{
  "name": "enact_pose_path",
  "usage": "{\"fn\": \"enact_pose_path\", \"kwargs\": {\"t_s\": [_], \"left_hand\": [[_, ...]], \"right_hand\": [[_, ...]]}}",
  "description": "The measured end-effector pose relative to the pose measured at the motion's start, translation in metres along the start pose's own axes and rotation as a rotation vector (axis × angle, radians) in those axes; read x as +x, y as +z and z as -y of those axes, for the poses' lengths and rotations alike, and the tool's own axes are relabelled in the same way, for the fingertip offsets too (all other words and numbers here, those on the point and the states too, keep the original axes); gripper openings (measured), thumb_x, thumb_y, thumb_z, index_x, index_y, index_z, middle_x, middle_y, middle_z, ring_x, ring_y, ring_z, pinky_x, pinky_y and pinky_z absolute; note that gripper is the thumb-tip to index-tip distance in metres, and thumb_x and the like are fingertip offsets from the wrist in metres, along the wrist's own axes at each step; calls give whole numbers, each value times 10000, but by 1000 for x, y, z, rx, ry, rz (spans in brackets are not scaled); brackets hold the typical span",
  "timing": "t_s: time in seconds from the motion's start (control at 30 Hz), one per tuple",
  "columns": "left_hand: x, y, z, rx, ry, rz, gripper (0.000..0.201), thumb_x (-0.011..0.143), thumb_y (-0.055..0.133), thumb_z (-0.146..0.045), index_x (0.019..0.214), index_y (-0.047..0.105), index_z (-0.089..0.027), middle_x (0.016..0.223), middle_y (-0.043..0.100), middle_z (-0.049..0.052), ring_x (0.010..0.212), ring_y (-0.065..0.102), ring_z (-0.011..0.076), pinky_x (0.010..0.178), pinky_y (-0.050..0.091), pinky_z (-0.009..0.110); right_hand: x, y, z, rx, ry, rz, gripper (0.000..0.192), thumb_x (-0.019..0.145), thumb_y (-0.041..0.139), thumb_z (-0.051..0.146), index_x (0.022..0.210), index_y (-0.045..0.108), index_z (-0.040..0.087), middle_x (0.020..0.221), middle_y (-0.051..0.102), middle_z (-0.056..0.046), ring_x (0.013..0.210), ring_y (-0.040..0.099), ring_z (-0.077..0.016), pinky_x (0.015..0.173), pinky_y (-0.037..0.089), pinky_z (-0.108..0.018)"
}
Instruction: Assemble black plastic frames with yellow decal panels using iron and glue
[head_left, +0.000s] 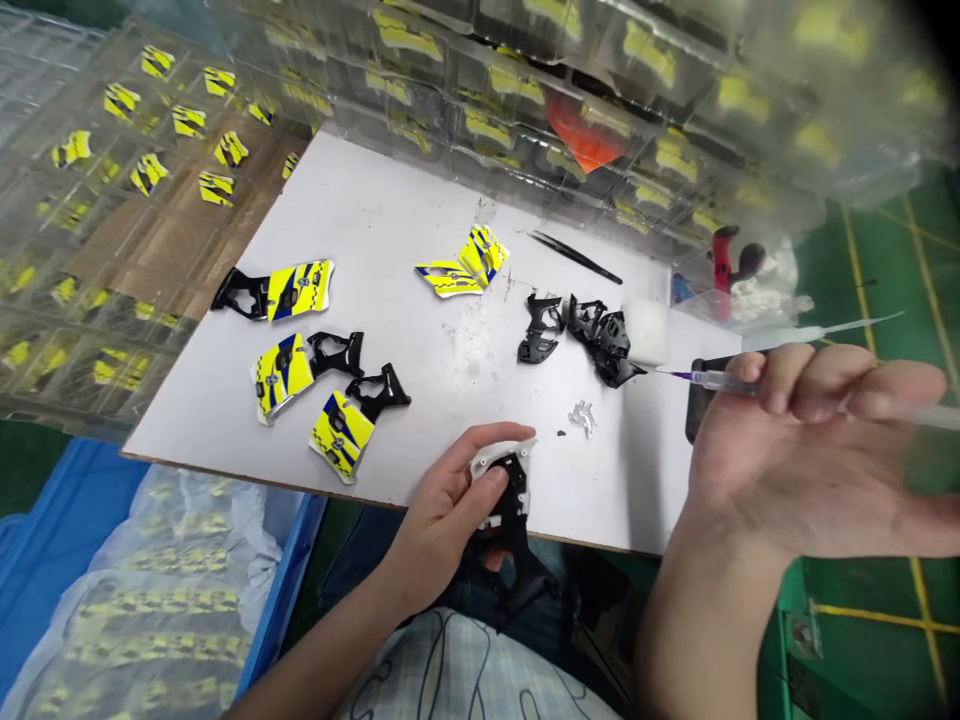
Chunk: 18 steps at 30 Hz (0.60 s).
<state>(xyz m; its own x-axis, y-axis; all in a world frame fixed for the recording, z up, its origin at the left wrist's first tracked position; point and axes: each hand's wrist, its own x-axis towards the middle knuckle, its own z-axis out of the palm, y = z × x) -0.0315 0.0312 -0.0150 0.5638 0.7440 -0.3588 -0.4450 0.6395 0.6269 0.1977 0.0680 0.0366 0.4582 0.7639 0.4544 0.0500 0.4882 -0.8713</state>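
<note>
The left hand (431,525), nearly closed, pinches a black-and-white part (517,525) between thumb and fingers; the right hand (757,480) curls its fingers around a syringe (716,381). The part looks light, stiff and slick, its slim black end likely fragile, the broad white end a safer hold. Yellow panels (283,378) beyond the left hand carry markings too small to read.

We are counting three yellow-and-black assemblies (300,290) left of our left fingers (480,436), one black-and-white piece (514,512) within their grip, two yellow panels (484,257) and one tweezers (576,257) beyond, one syringe (724,381) in our right fingers (790,376).
</note>
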Motion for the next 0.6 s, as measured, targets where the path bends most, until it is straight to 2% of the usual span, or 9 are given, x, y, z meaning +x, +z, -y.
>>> {"fn": "enact_pose_path", "kwargs": {"t_s": [0.1,0.2,0.3,0.4,0.6], "left_hand": [[0,1,1,3,-14,-34,338,983,606,-423,1260,589,-231,606,543,-51,414,432,57,370,395,119],[0,2,1,13,-21,-47,377,976,609,-447,1277,577,-223,598,544,-50,414,422,59,369,391,121],[0,2,1,8,-7,-32,383,973,619,-440,1284,576,-221,566,498,-68,418,400,58,389,417,125],[0,1,1,23,-3,-35,399,957,641,-440,1283,584,-217,576,478,-71,435,402,62,401,435,135],[1,0,2,71,-11,-31,408,960,633,-438,1303,575,-225,615,540,-51,448,459,70,415,431,145]], "right_hand": [[12,3,-12,-9,-49,-84,552,1006,344,516,608,591,223,624,321,3,589,329,-165,665,341,-335],[24,1,-33,35,-22,-124,690,1029,217,604,549,529,217,576,325,3,563,339,-154,621,335,-311],[30,-3,-52,24,95,-128,649,963,380,707,556,493,214,578,330,20,574,356,-137,600,341,-287],[31,-4,-62,-50,135,-140,561,888,537,693,593,493,217,622,361,24,589,373,-131,606,366,-287],[30,2,-73,-181,101,-147,560,896,456,755,663,452,245,613,335,56,550,371,-135,605,420,-292]]}}
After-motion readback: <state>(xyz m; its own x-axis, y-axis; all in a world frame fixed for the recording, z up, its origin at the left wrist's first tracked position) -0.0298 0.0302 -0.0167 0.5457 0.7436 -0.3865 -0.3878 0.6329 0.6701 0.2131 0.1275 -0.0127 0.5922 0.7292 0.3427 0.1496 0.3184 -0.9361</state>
